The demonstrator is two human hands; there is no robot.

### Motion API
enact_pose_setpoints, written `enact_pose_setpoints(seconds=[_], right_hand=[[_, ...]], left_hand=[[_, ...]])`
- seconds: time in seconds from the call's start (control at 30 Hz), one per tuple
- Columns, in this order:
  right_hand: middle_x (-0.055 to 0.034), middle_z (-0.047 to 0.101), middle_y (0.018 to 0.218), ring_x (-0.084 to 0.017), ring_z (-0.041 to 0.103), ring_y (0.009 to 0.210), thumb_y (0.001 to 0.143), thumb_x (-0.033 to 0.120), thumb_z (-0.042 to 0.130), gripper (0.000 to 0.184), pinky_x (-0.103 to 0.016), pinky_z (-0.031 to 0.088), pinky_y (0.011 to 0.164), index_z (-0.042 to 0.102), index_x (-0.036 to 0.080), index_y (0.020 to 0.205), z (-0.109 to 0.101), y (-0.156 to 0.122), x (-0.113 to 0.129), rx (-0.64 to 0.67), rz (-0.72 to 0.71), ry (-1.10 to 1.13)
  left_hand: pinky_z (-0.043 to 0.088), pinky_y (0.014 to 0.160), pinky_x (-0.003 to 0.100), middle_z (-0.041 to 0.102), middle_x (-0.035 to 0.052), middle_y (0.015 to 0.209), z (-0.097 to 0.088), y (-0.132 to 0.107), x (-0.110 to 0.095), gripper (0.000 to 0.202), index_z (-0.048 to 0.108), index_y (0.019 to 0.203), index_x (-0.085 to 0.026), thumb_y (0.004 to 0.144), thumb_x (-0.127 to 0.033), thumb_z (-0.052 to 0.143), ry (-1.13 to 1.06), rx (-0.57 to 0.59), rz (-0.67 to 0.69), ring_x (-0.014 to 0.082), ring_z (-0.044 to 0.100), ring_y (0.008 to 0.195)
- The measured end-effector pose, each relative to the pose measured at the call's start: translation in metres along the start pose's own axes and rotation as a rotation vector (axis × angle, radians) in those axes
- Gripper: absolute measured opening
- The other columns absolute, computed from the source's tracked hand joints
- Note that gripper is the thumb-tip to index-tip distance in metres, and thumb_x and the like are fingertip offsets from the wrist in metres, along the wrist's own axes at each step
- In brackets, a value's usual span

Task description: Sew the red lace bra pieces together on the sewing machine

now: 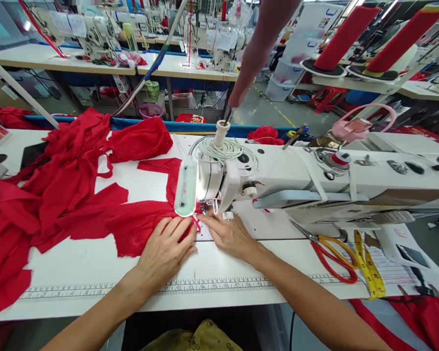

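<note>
One red piece (137, 229) seems mid-seam; your left hand (170, 242) lies flat, fingers loosely spread, right hand (231, 235) extended (pinch indiscernible).

Top (205, 338): olive-yellow, creased, small dark printed marks; visible below the counter's (223, 261) near edge. Left forearm (109, 300) and right forearm (307, 287): bare. Left hand (167, 246), right hand (232, 235): bare.

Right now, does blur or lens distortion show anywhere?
Head view, centre: bare left hand and bare right hand look fairly sharp; head view, upper right: tall red thread cones lean, probably wide-angle stretching; head view, back left: the white sewing machine looks softer.
</note>
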State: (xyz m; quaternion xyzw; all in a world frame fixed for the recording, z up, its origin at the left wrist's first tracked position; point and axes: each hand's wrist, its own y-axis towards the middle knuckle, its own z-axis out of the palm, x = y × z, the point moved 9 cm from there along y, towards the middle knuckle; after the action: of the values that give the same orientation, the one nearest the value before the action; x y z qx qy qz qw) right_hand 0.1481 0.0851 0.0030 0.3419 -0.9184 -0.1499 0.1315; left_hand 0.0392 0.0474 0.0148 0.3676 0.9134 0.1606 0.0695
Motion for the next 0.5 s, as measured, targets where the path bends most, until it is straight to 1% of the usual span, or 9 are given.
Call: enact_pose_setpoints(seconds=[0.07, 0.13, 0.23, 0.37, 0.5], right_hand=[[-0.0082, 0.069, 0.103, -0.021, 0.059, 0.089, 0.09, 0.006, 0.047, 0.044, -0.032, 0.045, 0.074, 0.065, 0.021, 0.128, 0.0, -0.001, 0.001, -0.006, -0.002, 0.001], [-0.0079, 0.069, 0.101, -0.022, 0.058, 0.091, 0.091, 0.007, 0.047, 0.044, -0.033, 0.046, 0.077, 0.065, 0.022, 0.128, 0.0, -0.002, 0.0, -0.009, 0.002, 0.003], [-0.0079, 0.068, 0.101, -0.022, 0.058, 0.093, 0.092, 0.008, 0.047, 0.045, -0.034, 0.046, 0.081, 0.064, 0.024, 0.13, -0.001, -0.003, -0.001, -0.009, 0.004, 0.012], [-0.0081, 0.068, 0.102, -0.023, 0.058, 0.094, 0.092, 0.009, 0.048, 0.045, -0.036, 0.047, 0.082, 0.064, 0.026, 0.13, 0.0, -0.004, -0.003, 0.001, 0.02, -0.002], [-0.0089, 0.069, 0.1, -0.023, 0.059, 0.093, 0.091, 0.008, 0.049, 0.047, -0.036, 0.047, 0.08, 0.063, 0.024, 0.132, 0.002, -0.005, -0.002, 0.036, 0.018, -0.031]], left_hand=[[0.039, 0.106, 0.049, 0.057, 0.0165, 0.133, 0.002, 0.002, -0.002, 0.029, 0.059, 0.123, -0.009, 0.102, -0.025, 0.047, -0.051, -0.003, 0.049, 0.0322, 0.051, 0.122], [0.037, 0.108, 0.049, 0.056, 0.0158, 0.134, 0.006, 0.002, 0.0, 0.03, 0.058, 0.124, -0.009, 0.103, -0.027, 0.046, -0.086, 0.016, 0.056, 0.0323, 0.049, 0.124], [0.039, 0.104, 0.051, 0.057, 0.0142, 0.134, 0.01, 0.0, 0.004, 0.031, 0.057, 0.125, -0.012, 0.104, -0.03, 0.045, -0.111, 0.035, 0.037, 0.0333, 0.049, 0.123], [0.042, 0.1, 0.051, 0.057, 0.015, 0.133, 0.008, -0.002, 0.007, 0.031, 0.057, 0.125, -0.013, 0.104, -0.031, 0.043, -0.142, 0.017, 0.003, 0.0332, 0.05, 0.123], [0.046, 0.095, 0.051, 0.057, 0.0162, 0.132, 0.008, -0.002, 0.009, 0.031, 0.058, 0.125, -0.015, 0.105, -0.032, 0.042, -0.122, 0.025, -0.007, 0.0346, 0.05, 0.123]])
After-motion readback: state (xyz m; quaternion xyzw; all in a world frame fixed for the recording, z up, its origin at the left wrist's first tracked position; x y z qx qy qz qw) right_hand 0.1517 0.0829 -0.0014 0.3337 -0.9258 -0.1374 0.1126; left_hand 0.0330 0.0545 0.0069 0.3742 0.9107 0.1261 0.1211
